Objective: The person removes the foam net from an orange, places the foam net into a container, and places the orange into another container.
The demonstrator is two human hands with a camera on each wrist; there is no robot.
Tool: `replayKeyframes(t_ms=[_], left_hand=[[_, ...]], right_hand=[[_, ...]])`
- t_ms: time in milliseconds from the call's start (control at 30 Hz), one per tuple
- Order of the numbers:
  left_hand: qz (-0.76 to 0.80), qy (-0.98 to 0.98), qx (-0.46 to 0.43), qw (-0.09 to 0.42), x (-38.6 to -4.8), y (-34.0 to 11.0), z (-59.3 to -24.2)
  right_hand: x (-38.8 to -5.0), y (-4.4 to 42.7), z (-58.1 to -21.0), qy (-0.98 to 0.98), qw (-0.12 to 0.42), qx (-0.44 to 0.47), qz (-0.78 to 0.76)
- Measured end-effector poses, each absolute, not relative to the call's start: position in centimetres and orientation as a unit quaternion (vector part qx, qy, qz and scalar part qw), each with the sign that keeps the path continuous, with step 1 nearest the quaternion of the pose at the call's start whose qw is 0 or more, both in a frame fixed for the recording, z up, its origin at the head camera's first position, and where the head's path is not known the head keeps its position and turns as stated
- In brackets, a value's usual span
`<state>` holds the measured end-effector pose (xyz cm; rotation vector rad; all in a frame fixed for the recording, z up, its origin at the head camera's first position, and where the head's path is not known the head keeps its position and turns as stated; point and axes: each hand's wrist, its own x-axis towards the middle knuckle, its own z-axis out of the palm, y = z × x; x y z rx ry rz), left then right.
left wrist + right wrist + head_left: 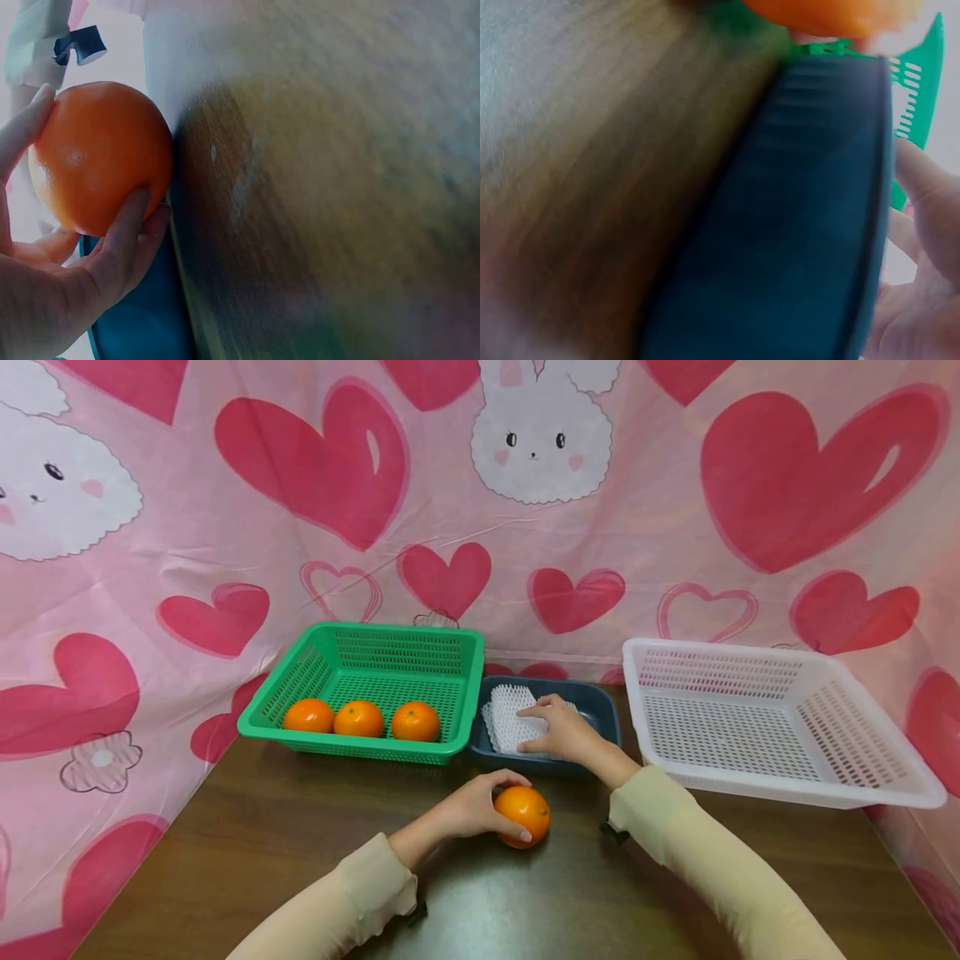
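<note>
An orange (522, 816) is in the grasp of my left hand (480, 806), low over the brown table. Thumb and fingers curve around its sides, as the left wrist view also shows of the orange (105, 157). My right hand (564, 731) reaches over a dark blue tray (600, 710), its thumb and fingers spread apart at the white foam net sleeves (510, 714) lying inside. Whether the fingertips touch the sleeves cannot be made out. In the right wrist view the tray's side (780, 210) hides the sleeves, with part of the hand (922, 225) beyond the rim.
Left of the tray stands a green basket (468, 693) with three oranges (359, 719) along its near side. A white basket (780, 785) is at the right. Behind everything hangs a pink cloth (465, 518) with hearts and rabbits.
</note>
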<state>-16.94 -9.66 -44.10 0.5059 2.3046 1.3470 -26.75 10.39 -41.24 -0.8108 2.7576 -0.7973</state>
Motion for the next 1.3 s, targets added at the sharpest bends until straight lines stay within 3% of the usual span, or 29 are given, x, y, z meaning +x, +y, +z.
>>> replayKeyframes(t_ms=[600,933,1300], left_hand=[[0.507,0.812,0.183,0.223,-16.9,-10.0,-44.2],[0.480,0.840,0.193,0.163,-16.0,-10.5,-42.8],[0.518,0.824,0.174,0.149,-15.1,-12.6,-40.2]], right_hand=[[-26.7,10.0,-41.9,0.925,0.088,-0.284,-0.238],[-26.1,10.5,-40.1,0.922,0.069,-0.262,-0.278],[-25.7,11.1,-39.2,0.911,0.036,-0.246,-0.329]])
